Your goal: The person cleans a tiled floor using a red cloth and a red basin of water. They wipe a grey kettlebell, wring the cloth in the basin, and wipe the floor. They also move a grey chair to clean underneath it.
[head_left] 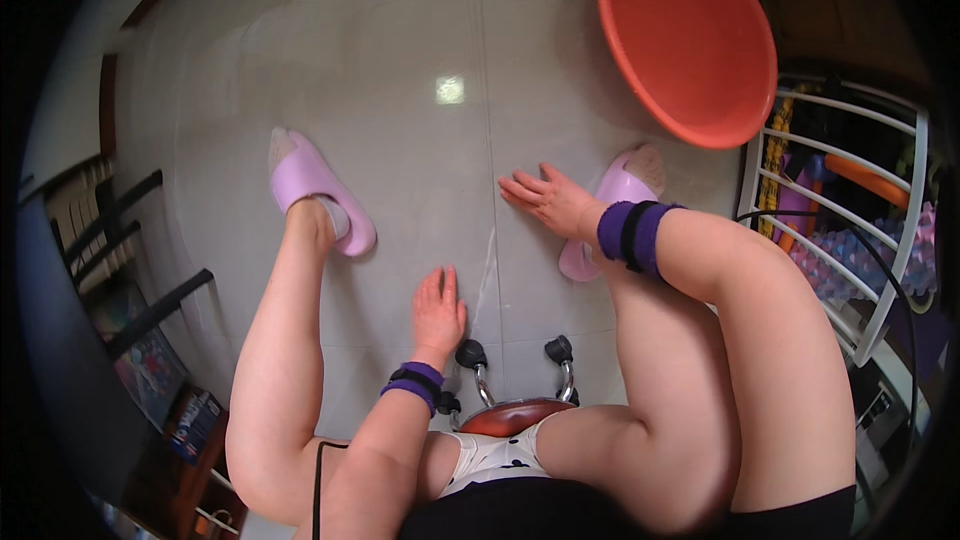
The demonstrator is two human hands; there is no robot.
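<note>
My left hand (439,313) hangs between my knees above the grey tiled floor (360,67), fingers loosely extended with nothing in them. Further forward, beside my right lower leg, my right hand (553,200) has its fingers spread and is also bare. A purple wristband (417,384) with a black strap circles the left wrist, and a matching wristband (634,238) is on the right one. Pink slippers are on both feet, the left slipper (315,187) and the right slipper (621,180); the right forearm partly covers the latter.
An orange-red plastic basin (690,45) stands at the upper right. Below it is a white barred rack (832,142) with colourful items and a black cable (881,247). I sit on a low stool (517,414) with black castors. Black bars (161,311) and a box (196,424) line the left.
</note>
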